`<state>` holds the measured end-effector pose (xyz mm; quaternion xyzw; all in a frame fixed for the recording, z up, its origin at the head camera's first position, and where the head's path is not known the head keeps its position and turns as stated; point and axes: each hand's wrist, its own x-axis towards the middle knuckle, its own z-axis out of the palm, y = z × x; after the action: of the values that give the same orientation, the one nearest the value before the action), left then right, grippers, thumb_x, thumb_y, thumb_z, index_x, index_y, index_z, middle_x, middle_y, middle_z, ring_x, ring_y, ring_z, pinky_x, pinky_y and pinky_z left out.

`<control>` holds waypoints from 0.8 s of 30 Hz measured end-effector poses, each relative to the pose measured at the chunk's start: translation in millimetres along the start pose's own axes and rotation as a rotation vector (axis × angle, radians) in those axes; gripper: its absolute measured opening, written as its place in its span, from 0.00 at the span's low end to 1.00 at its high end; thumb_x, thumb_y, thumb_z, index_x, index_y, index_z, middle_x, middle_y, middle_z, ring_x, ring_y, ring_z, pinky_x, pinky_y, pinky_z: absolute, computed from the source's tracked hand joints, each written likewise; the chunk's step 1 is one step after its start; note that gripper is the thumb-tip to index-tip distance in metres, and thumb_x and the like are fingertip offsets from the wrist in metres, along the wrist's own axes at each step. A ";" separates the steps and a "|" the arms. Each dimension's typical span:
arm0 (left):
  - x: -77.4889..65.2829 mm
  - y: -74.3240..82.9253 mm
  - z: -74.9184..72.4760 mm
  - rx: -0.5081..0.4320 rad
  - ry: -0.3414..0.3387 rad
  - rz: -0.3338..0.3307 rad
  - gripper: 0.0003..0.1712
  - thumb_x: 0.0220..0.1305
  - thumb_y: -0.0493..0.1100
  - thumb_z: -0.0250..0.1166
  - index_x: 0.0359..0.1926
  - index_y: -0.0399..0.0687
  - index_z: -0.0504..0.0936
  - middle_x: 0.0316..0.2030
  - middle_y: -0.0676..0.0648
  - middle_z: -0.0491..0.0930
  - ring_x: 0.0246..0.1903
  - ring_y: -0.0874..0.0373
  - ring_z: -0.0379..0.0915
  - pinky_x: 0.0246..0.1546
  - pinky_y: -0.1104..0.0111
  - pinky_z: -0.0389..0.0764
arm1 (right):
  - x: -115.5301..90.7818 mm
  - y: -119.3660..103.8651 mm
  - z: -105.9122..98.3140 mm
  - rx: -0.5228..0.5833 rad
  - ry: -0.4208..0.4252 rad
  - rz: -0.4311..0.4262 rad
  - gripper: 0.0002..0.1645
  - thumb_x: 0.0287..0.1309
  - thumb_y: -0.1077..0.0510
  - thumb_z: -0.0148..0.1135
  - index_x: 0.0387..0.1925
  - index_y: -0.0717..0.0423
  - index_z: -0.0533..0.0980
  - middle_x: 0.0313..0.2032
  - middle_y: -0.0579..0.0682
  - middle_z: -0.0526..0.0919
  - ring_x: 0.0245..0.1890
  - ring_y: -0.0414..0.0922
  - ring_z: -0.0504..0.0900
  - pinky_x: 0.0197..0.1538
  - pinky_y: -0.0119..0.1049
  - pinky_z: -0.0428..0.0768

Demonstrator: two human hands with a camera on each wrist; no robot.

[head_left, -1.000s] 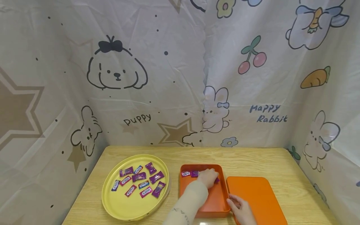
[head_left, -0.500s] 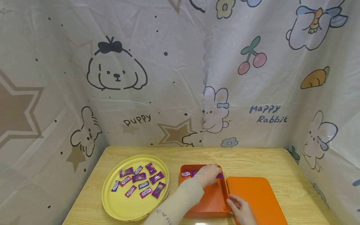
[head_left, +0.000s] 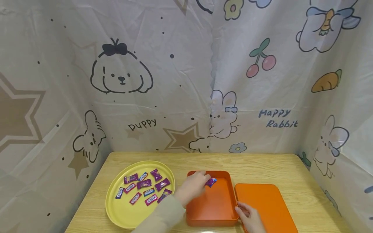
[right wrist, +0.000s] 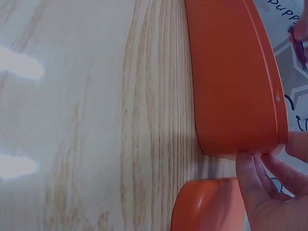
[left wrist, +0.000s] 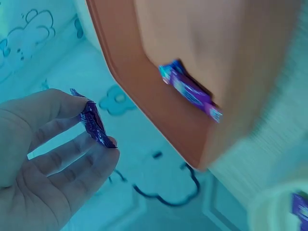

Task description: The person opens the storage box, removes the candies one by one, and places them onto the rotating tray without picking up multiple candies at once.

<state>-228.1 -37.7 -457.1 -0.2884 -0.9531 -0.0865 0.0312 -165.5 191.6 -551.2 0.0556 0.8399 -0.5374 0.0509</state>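
Note:
My left hand [head_left: 193, 186] is over the back left part of the orange box [head_left: 212, 210]. Between thumb and fingertips it pinches a purple-wrapped candy [left wrist: 95, 125], held up clear of the box wall in the left wrist view. Inside the box along its back wall lie more wrapped candies [left wrist: 190, 91], purple with a blue end; my left hand hides part of that row from the head. My right hand [head_left: 250, 218] grips the box's near right corner, its fingers [right wrist: 250, 178] against the outer wall and its thumb at the rim.
A round yellow tray [head_left: 125, 213] on the left holds several purple, pink and blue wrapped candies [head_left: 144, 183]. An orange lid [head_left: 268, 204] lies flat right of the box. Behind the wooden table [head_left: 262, 161] hangs a printed curtain [head_left: 175, 81].
My left hand moves from the box's back right corner to its back left, lifting a purple candy; the purple candy in that right corner is gone. My right hand stays in place.

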 end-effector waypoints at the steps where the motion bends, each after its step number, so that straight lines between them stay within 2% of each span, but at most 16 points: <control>1: -5.7 -5.2 -0.9 -0.009 0.010 -0.009 0.15 0.51 0.34 0.64 0.42 0.46 0.79 0.33 0.48 0.74 0.34 0.56 0.73 0.32 0.70 0.77 | 0.0 -0.1 0.3 0.002 0.001 -0.001 0.26 0.60 0.57 0.56 0.51 0.75 0.70 0.43 0.66 0.79 0.40 0.55 0.81 0.37 0.40 0.81; 4: -22.6 -21.9 -1.4 -0.052 0.012 -0.069 0.16 0.52 0.35 0.65 0.45 0.45 0.78 0.38 0.45 0.76 0.39 0.53 0.74 0.39 0.66 0.78 | -0.7 -0.3 1.2 0.015 0.010 0.002 0.25 0.59 0.58 0.57 0.50 0.75 0.70 0.43 0.66 0.79 0.40 0.54 0.81 0.37 0.38 0.81; 6: -34.4 -33.8 -0.6 -0.104 0.027 -0.114 0.17 0.53 0.36 0.65 0.47 0.43 0.78 0.39 0.44 0.76 0.39 0.52 0.75 0.40 0.65 0.79 | -0.6 -0.3 1.5 0.018 0.012 0.003 0.25 0.59 0.58 0.57 0.50 0.76 0.70 0.43 0.66 0.79 0.40 0.54 0.81 0.37 0.38 0.81; 9: -55.0 -52.2 0.4 -0.192 0.068 -0.196 0.19 0.53 0.34 0.64 0.49 0.41 0.77 0.40 0.43 0.76 0.39 0.50 0.75 0.41 0.62 0.79 | 0.2 0.4 1.5 0.011 0.005 0.003 0.26 0.59 0.57 0.57 0.50 0.76 0.70 0.43 0.66 0.79 0.40 0.54 0.81 0.36 0.39 0.81; 11: -69.0 -64.3 1.6 -0.229 0.123 -0.236 0.20 0.51 0.33 0.64 0.48 0.39 0.77 0.38 0.43 0.76 0.38 0.50 0.75 0.39 0.61 0.79 | 1.0 1.4 1.2 0.005 0.002 0.007 0.26 0.60 0.56 0.57 0.51 0.76 0.70 0.43 0.66 0.78 0.40 0.54 0.81 0.37 0.39 0.81; 16: -104.2 -94.3 2.1 -0.275 0.198 -0.396 0.22 0.49 0.32 0.65 0.49 0.36 0.76 0.46 0.35 0.74 0.45 0.40 0.73 0.44 0.53 0.77 | 2.1 3.2 0.9 -0.004 0.001 0.014 0.27 0.60 0.55 0.57 0.51 0.76 0.70 0.44 0.66 0.78 0.40 0.54 0.81 0.37 0.39 0.81; 20: -132.8 -120.2 0.3 -0.293 0.203 -0.547 0.24 0.50 0.32 0.65 0.51 0.35 0.75 0.51 0.29 0.70 0.49 0.34 0.69 0.48 0.47 0.72 | 2.2 3.1 1.1 -0.001 0.001 0.010 0.27 0.59 0.55 0.57 0.51 0.76 0.70 0.44 0.66 0.79 0.39 0.54 0.81 0.37 0.39 0.81; 24: -158.9 -143.3 -0.3 -0.291 0.173 -0.667 0.23 0.51 0.32 0.64 0.50 0.31 0.73 0.48 0.29 0.71 0.49 0.33 0.68 0.49 0.46 0.70 | 2.2 2.2 1.3 -0.002 -0.003 0.009 0.28 0.60 0.55 0.57 0.51 0.76 0.70 0.44 0.66 0.78 0.40 0.54 0.81 0.37 0.39 0.81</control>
<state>-175.5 -241.6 -495.3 0.0447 -0.9662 -0.2505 0.0403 -167.3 191.5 -554.0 0.0585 0.8400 -0.5366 0.0545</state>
